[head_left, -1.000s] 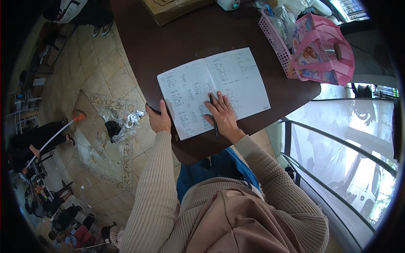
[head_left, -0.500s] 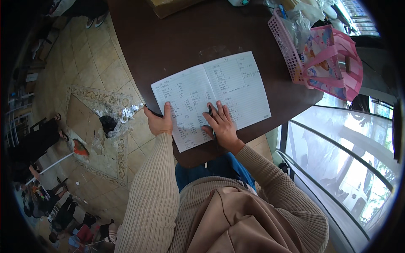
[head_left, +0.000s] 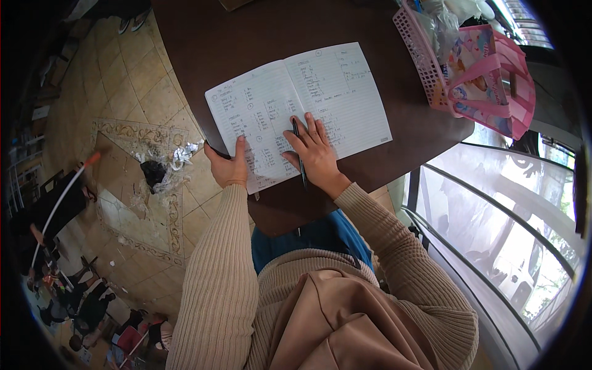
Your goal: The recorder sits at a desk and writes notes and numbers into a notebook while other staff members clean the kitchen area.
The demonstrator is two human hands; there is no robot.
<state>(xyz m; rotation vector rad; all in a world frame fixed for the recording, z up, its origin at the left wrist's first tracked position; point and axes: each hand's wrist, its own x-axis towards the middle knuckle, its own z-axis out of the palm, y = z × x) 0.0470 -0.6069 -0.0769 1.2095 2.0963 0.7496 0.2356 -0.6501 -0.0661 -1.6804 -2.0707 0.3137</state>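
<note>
At far left, a co-worker in dark clothes (head_left: 52, 200), with an orange-headed broom (head_left: 92, 160) in one hand. Below, small and blurred, more people (head_left: 89, 314). Nearer, on the tiles (head_left: 132, 80), a black bag (head_left: 153, 174) among clear plastic and crumpled silvery wrapping (head_left: 184, 154). Then a dark brown table (head_left: 308, 24), with an opened-out notebook (head_left: 290, 92) flat near its front end. At the notebook's lower left edge, the left hand (head_left: 227, 166), thumb on the page, forefinger outside, a dark thing (head_left: 217, 152) between, perhaps a phone; impossible to tell what the hidden fingers grip. Across the lower middle, in the way of some lines, the right hand (head_left: 316, 157), loosely curled with a black pen (head_left: 302, 166) between its fingers. At right, a pink basket (head_left: 420, 58) full of clear bags, just beside a pink tote bag (head_left: 515, 86); beyond, pale sheeting (head_left: 462, 172).

Compared with half a second ago: orange head higher up the patterned floor, box at the top nearly out of view, both hands at the same spots on the pages.

On both pages, small handwritten lists in columns, with circled marks; on the tote, colourful printed pictures.
</note>
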